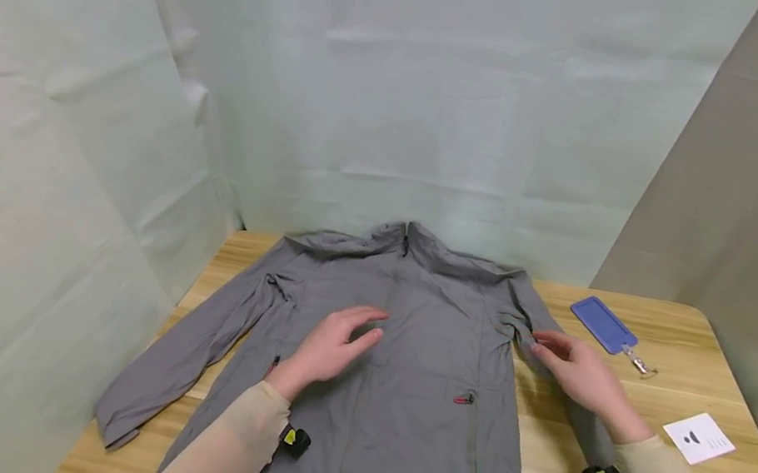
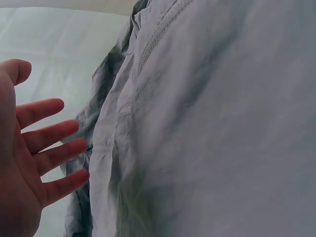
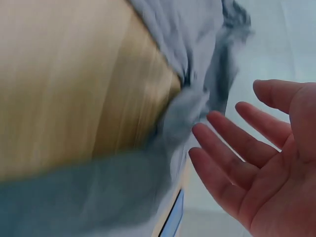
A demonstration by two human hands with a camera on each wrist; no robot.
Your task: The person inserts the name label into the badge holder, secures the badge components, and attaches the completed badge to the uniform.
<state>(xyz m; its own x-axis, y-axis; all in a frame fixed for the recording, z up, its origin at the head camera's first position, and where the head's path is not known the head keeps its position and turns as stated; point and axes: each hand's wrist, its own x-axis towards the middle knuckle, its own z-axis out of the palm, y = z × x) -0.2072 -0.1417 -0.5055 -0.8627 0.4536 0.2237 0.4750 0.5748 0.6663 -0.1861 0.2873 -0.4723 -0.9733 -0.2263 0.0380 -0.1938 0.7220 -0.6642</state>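
A grey zip-up jacket (image 1: 421, 345) lies front up on the wooden table, collar toward the back wall and zipped along its middle. Its left-side sleeve (image 1: 171, 377) angles out and down; the other sleeve (image 3: 118, 187) runs under my right forearm. Above the jacket's chest hovers my left hand (image 1: 333, 343), fingers spread and holding nothing, as the left wrist view (image 2: 39, 153) also shows. My right hand (image 1: 586, 375) is beside the right-side sleeve near the armpit, its fingers loosely bent and empty; whether the fingertips touch the cloth I cannot tell.
To the right on the wooden table (image 1: 680, 340) lie a blue badge holder (image 1: 603, 324) with a metal clip (image 1: 640, 363) and a white printed card (image 1: 699, 437). Pale cloth walls (image 1: 412, 90) close in the back and sides.
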